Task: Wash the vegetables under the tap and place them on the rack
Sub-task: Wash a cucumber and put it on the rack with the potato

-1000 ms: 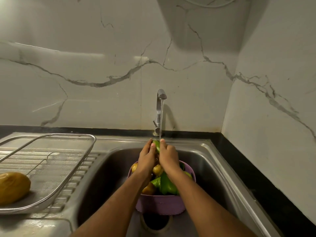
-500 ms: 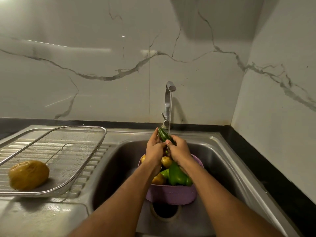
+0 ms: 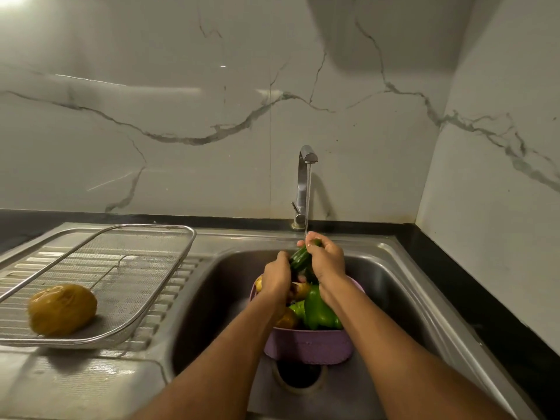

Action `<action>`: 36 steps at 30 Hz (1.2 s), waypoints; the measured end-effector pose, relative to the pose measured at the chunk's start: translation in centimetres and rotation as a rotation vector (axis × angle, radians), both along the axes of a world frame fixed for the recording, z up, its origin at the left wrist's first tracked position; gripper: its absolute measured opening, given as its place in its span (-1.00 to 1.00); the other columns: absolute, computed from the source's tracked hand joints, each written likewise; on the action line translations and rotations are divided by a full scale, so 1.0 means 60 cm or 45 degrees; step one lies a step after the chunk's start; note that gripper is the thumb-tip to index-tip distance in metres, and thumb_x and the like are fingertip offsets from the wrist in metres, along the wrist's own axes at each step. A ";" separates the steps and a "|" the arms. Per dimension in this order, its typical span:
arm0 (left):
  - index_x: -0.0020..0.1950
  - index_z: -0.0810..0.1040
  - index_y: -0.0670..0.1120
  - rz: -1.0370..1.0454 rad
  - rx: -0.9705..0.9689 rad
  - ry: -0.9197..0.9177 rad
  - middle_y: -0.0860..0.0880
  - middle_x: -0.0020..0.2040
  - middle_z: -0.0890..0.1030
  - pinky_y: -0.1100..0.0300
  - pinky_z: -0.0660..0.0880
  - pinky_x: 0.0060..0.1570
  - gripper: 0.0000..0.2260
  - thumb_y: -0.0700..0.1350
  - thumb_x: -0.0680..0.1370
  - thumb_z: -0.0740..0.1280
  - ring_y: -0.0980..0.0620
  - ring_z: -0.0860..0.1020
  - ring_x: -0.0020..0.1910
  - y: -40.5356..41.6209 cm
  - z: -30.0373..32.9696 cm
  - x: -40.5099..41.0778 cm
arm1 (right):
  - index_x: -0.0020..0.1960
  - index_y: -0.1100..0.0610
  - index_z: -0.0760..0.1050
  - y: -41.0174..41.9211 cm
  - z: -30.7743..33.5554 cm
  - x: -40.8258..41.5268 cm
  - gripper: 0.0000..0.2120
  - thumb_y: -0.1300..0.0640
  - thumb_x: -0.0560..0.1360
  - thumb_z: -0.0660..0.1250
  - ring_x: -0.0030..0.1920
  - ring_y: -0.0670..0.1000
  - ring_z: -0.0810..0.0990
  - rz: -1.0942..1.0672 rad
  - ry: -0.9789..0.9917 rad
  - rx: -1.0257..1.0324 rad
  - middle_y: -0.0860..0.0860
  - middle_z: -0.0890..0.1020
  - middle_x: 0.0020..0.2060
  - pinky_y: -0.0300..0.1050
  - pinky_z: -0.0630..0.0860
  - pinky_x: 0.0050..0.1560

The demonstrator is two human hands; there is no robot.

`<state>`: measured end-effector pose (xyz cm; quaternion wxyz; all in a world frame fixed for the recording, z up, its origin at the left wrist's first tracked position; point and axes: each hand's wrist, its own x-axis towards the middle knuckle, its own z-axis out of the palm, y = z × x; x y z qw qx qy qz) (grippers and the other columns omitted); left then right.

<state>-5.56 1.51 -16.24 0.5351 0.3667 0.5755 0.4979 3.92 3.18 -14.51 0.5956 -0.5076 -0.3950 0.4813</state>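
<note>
Here, the steel sink (image 3: pixel 403 286) takes up the middle and right of the scene, with a ribbed draining board (image 3: pixel 91 374) to its left. On that board lies the wire mesh rack (image 3: pixel 127 268), holding one washed potato (image 3: pixel 62 309) near its front left corner. Inside the basin a purple bowl (image 3: pixel 307 344) stands just over the drain opening (image 3: pixel 298 375); it contains a green capsicum (image 3: pixel 318 310) and several more yellowish potatoes, partly hidden by the forearms. Behind the basin the tap (image 3: pixel 304 183) runs a thin stream straight down. The left hand (image 3: pixel 275 277) and right hand (image 3: pixel 327 262) both curl their fingers round a dark green cucumber (image 3: pixel 300 257), held slantwise above the bowl, its upper end in the water where the right fingers close on it; the left hand grips the lower end.

Judged risks: the wet cucumber skin is likely slippery, so a loosened grip during rubbing could drop it back among the unwashed vegetables or into the basin beside the drain. The transfer to the rack crosses the sink's left edge; a one-handed carry of a dripping cucumber could let it slide out short of the mesh. The rounded potato may roll if the rack is knocked.
</note>
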 end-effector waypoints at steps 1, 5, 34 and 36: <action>0.08 0.62 -0.23 0.002 0.039 0.098 -0.08 -0.37 0.51 0.23 0.34 -0.46 -0.55 0.06 0.72 0.07 0.06 0.40 -0.52 0.002 -0.004 0.001 | 0.13 -0.01 0.58 -0.001 0.002 -0.006 -0.88 0.14 0.69 0.27 0.09 0.09 0.67 0.031 -0.018 0.002 0.04 0.72 0.02 0.17 0.62 0.20; 0.07 0.62 -0.25 0.026 0.167 0.218 -0.09 -0.29 0.54 0.16 0.43 -0.36 -0.42 0.20 0.73 0.04 0.03 0.48 -0.37 0.005 -0.015 0.004 | 0.32 0.08 0.50 0.000 0.003 -0.021 -0.77 0.12 0.74 0.15 0.13 0.08 0.63 0.135 -0.056 -0.035 0.11 0.66 0.12 0.15 0.57 0.28; -0.08 0.56 -0.17 -0.076 0.197 0.069 -0.21 -0.15 0.61 -0.11 0.61 0.10 -0.43 0.24 0.70 0.00 -0.13 0.62 -0.09 0.010 -0.009 0.037 | 0.03 0.10 0.64 0.022 0.001 -0.026 -0.76 0.01 0.69 0.26 0.06 0.09 0.67 -0.082 -0.070 -0.049 0.11 0.69 -0.04 -0.05 0.56 0.05; -0.08 0.56 -0.19 -0.098 0.211 0.062 -0.21 -0.16 0.61 -0.12 0.61 0.09 -0.42 0.23 0.71 0.00 -0.12 0.62 -0.10 0.011 -0.010 0.038 | 0.06 0.13 0.67 0.023 0.001 -0.021 -0.74 -0.01 0.67 0.29 0.02 0.06 0.67 -0.110 -0.048 -0.056 0.09 0.70 -0.07 -0.09 0.56 -0.03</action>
